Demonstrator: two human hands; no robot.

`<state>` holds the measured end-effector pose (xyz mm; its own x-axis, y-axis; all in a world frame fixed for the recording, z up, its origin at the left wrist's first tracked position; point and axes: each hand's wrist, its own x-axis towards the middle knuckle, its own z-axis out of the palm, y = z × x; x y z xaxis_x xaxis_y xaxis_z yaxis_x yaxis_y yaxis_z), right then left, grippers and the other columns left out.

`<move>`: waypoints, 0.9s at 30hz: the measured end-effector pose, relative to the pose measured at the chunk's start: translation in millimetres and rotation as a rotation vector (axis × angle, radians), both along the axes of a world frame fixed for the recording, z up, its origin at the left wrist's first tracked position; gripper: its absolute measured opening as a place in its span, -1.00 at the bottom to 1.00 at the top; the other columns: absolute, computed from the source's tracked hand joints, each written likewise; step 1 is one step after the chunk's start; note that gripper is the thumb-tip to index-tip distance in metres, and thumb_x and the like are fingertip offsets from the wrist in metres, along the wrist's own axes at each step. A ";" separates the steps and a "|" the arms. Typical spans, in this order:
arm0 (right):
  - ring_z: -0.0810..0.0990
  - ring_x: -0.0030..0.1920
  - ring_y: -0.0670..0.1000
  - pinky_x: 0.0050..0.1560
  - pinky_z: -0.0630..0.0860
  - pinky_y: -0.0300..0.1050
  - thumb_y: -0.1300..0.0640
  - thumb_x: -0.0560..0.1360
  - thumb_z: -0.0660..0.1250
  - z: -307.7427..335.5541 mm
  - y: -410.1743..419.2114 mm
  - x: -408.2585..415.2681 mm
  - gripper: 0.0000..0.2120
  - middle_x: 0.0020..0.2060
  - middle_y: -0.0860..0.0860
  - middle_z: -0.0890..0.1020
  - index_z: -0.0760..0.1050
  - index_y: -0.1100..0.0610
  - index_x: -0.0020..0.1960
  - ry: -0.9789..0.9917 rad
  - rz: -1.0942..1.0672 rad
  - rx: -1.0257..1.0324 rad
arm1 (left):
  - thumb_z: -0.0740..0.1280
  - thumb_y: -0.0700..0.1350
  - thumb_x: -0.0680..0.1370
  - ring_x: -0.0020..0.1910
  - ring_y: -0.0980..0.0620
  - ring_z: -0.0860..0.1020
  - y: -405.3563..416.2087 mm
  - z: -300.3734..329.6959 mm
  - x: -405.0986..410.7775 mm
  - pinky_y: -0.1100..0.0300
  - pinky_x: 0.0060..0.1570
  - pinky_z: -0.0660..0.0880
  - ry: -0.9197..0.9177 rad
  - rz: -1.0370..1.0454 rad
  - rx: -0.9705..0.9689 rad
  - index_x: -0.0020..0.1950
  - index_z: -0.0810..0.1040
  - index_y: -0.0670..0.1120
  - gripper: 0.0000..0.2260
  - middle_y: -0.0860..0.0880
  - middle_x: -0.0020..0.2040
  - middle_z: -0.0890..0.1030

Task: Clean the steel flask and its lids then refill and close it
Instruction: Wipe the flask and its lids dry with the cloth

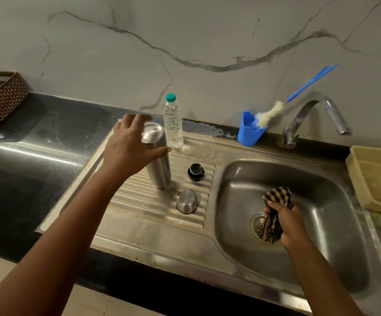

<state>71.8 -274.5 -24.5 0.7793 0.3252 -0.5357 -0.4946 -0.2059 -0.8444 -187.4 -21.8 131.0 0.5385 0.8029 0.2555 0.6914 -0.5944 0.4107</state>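
Bystanders around the sink
A brown basket (1, 95) sat at ten o'clock; a cream tray (377, 179) at three o'clock.

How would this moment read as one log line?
left hand: reaching upside-down steel flask | right hand: gripping checked cloth over steel sink

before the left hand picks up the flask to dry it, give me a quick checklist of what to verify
1. Steel flask standing on the drainboard, apparently upside down: ok.
2. Left hand on the flask: cannot tell; fingers spread beside it, grip unclear.
3. Right hand holds the checked cloth over the sink: ok.
4. Steel cup lid and black inner lid lie apart from the flask: ok.
5. Water bottle stands very near the flask and could be knocked: not ok.
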 end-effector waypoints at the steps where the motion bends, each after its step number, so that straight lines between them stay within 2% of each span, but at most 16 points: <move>1: 0.63 -0.18 0.05 -0.21 0.53 -0.09 0.27 0.50 0.37 -0.7 -2.1 1.8 -0.66 0.00 0.21 0.65 0.48 0.22 0.27 0.005 -0.008 -0.003 | 0.50 0.25 0.35 0.36 -0.21 0.35 -3.3 2.6 5.3 -0.17 0.22 0.40 -0.001 -0.021 0.044 0.43 0.37 -0.01 -0.27 -0.12 0.41 0.38; 3: 0.64 -0.19 0.05 -0.21 0.53 -0.10 0.27 0.49 0.38 0.1 -2.5 1.7 -0.64 0.00 0.22 0.65 0.48 0.22 0.28 0.016 -0.003 -0.005 | 0.47 0.28 0.35 0.41 -0.23 0.30 -9.4 6.5 14.0 -0.26 0.36 0.29 0.028 -0.052 0.120 0.41 0.40 0.00 -0.28 -0.12 0.43 0.36; 6: 0.63 -0.20 0.04 -0.21 0.52 -0.10 0.28 0.49 0.39 2.6 -4.8 1.5 -0.64 -0.04 0.18 0.65 0.48 0.20 0.27 0.026 -0.013 -0.007 | 0.47 0.28 0.35 0.49 -0.22 0.19 -18.4 4.9 31.5 -0.35 0.46 0.00 0.101 -0.079 0.200 0.38 0.44 0.01 -0.32 -0.14 0.46 0.32; 9: 0.62 -0.19 0.05 -0.20 0.51 -0.10 0.26 0.48 0.40 4.5 -10.6 3.9 -0.66 -0.07 0.15 0.65 0.50 0.18 0.25 0.014 -0.025 -0.019 | 0.44 0.27 0.40 0.53 -0.20 0.15 -30.1 -4.1 53.3 -0.26 0.49 -0.21 0.143 -0.179 0.326 0.34 0.46 0.00 -0.39 -0.14 0.45 0.35; 12: 0.61 -0.17 0.07 -0.20 0.49 -0.10 0.25 0.48 0.40 5.9 -15.9 5.6 -0.67 -0.05 0.15 0.65 0.50 0.16 0.24 0.009 -0.038 -0.028 | 0.36 0.24 0.48 0.56 -0.15 0.11 -41.6 -24.8 80.2 -0.15 0.50 -0.31 0.294 -0.338 0.368 0.39 0.43 -0.01 -0.43 -0.11 0.48 0.32; 14: 0.62 -0.14 0.08 -0.23 0.48 -0.11 0.25 0.48 0.40 5.2 -19.8 8.4 -0.65 -0.01 0.15 0.65 0.50 0.14 0.25 0.018 -0.041 -0.026 | 0.34 0.18 0.52 0.56 -0.13 0.08 -45.8 -47.0 98.2 -0.08 0.51 -0.26 0.415 -0.414 0.294 0.46 0.36 -0.04 -0.43 -0.10 0.51 0.27; 16: 0.62 -0.12 0.10 -0.25 0.49 -0.11 0.25 0.48 0.40 4.8 -23.6 11.9 -0.67 -0.02 0.16 0.66 0.51 0.13 0.24 0.033 -0.035 -0.016 | 0.36 0.11 0.53 0.54 -0.14 0.11 -42.5 -73.7 110.9 -0.02 0.54 -0.11 0.519 -0.442 0.182 0.50 0.31 -0.08 -0.41 -0.12 0.52 0.24; 20: 0.64 -0.12 0.10 -0.14 0.53 -0.05 0.27 0.47 0.40 1.2 -34.4 18.7 -0.69 -0.08 0.16 0.67 0.54 0.15 0.21 0.040 -0.024 -0.012 | 0.40 0.10 0.50 0.42 -0.16 0.30 -27.2 -117.3 120.1 -0.02 0.45 0.19 0.561 -0.373 0.061 0.45 0.30 -0.09 -0.40 -0.13 0.42 0.34; 23: 0.65 -0.14 0.10 -0.12 0.55 -0.04 0.28 0.48 0.40 -0.9 -44.7 23.4 -0.72 -0.08 0.17 0.67 0.54 0.16 0.18 0.032 -0.027 -0.017 | 0.43 0.11 0.48 0.30 -0.18 0.42 -21.3 -132.0 123.4 -0.03 0.28 0.35 0.599 -0.279 0.011 0.40 0.33 -0.07 -0.42 -0.12 0.35 0.40; 27: 0.64 -0.14 0.08 -0.14 0.53 -0.06 0.27 0.49 0.39 -5.5 -54.8 28.2 -0.74 -0.08 0.16 0.67 0.51 0.12 0.16 0.022 -0.023 -0.033 | 0.42 -0.03 0.52 0.14 -0.16 0.51 -23.3 -137.0 126.3 0.03 -0.03 0.43 0.602 -0.244 -0.087 0.31 0.37 -0.10 -0.57 -0.12 0.24 0.45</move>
